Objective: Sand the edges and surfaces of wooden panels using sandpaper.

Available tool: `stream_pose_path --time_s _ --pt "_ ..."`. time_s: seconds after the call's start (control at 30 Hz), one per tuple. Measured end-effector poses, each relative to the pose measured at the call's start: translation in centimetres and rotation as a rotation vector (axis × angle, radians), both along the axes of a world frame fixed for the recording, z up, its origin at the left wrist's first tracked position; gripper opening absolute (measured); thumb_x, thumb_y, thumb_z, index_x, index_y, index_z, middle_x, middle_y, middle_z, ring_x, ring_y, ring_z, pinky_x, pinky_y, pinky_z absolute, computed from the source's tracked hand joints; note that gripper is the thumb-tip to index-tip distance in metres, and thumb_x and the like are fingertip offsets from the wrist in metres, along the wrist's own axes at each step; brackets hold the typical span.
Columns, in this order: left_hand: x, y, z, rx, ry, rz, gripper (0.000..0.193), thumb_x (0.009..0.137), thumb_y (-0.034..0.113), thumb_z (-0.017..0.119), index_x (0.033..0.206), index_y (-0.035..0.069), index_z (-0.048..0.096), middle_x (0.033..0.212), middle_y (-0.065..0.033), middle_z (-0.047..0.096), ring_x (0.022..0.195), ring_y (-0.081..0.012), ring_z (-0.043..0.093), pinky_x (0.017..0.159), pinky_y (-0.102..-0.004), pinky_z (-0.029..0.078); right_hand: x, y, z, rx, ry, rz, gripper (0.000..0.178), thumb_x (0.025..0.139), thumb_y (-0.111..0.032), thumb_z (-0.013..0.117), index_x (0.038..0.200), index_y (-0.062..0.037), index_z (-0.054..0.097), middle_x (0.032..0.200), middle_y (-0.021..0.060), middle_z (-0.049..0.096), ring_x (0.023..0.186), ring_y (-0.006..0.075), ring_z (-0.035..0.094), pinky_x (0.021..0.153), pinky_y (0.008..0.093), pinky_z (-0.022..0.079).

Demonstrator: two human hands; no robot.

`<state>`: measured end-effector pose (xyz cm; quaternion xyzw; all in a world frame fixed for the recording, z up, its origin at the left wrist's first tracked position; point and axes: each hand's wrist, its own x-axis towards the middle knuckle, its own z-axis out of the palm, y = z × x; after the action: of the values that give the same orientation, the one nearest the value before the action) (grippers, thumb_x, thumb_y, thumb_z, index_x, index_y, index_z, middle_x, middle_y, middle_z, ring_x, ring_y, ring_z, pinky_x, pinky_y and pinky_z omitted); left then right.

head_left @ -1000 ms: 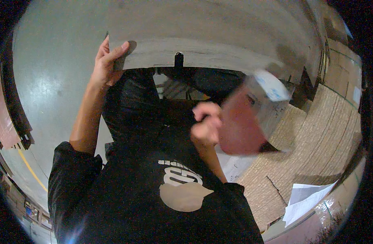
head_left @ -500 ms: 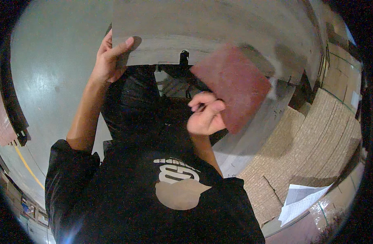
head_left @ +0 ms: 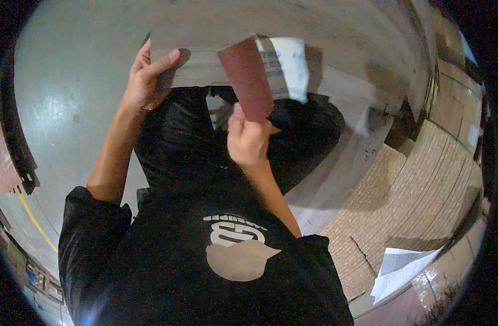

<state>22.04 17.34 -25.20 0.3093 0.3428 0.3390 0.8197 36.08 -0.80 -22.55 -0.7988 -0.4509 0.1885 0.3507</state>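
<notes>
A large flat grey-brown board (head_left: 205, 24) lies across the top of the view, over my knees. My left hand (head_left: 149, 79) grips its left corner, thumb on the upper face and fingers beneath. A sheet of sandpaper (head_left: 245, 81) is pinched at its lower end in my right hand (head_left: 250, 141). Its reddish-brown grit face shows on the left. The pale printed back curls away to the right, smeared by motion. The sandpaper overlaps the board's near edge in view; whether it touches the board I cannot tell.
Stacked tan boards (head_left: 393, 201) stand on the right. White papers (head_left: 403, 271) lie at the lower right. A grey floor (head_left: 69, 103) stretches along the left, with a yellow line (head_left: 37, 220) and a dark-edged reddish stack (head_left: 7, 146) at the far left.
My right hand has moved left and slightly up with the sandpaper. The sheet has turned and bent, so its pale back now shows. My left hand stays in place on the board.
</notes>
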Motion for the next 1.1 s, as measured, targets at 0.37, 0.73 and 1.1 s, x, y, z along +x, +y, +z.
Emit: stream_pose_path --time_s 0.37,0.73,1.1 --pt "0.2 -0.2 0.2 0.0 -0.053 -0.012 0.046 0.091 0.008 0.069 0.133 0.002 0.051 0.123 -0.0124 0.064 0.11 -0.0238 0.063 0.094 -0.0382 0.052 3.5 -0.2 6.9 0.443 0.209 -0.298 0.055 0.11 -0.039 0.035 0.068 -0.0052 0.046 0.06 0.0083 0.057 0.049 0.0146 0.046 0.045 0.0264 0.034" --pt "-0.2 0.2 -0.2 0.019 0.001 0.028 0.044 0.091 0.009 0.068 0.132 0.003 0.053 0.12 -0.0116 0.065 0.107 -0.0223 0.065 0.09 -0.0373 0.054 0.6 0.2 1.0 -0.164 0.321 0.0 0.043 0.107 -0.027 0.045 0.074 -0.0009 0.055 0.054 0.0019 0.055 0.048 0.0139 0.048 0.048 0.0296 0.039" --pt "0.3 0.4 0.7 0.045 -0.051 -0.007 0.046 0.091 0.009 0.069 0.133 0.004 0.052 0.121 -0.0112 0.064 0.108 -0.0219 0.065 0.088 -0.0366 0.055 4.4 0.8 7.9 0.534 0.14 -0.542 0.068 0.109 -0.044 0.037 0.053 -0.0055 0.043 0.047 0.0073 0.048 0.043 0.0173 0.043 0.043 0.0318 0.033"
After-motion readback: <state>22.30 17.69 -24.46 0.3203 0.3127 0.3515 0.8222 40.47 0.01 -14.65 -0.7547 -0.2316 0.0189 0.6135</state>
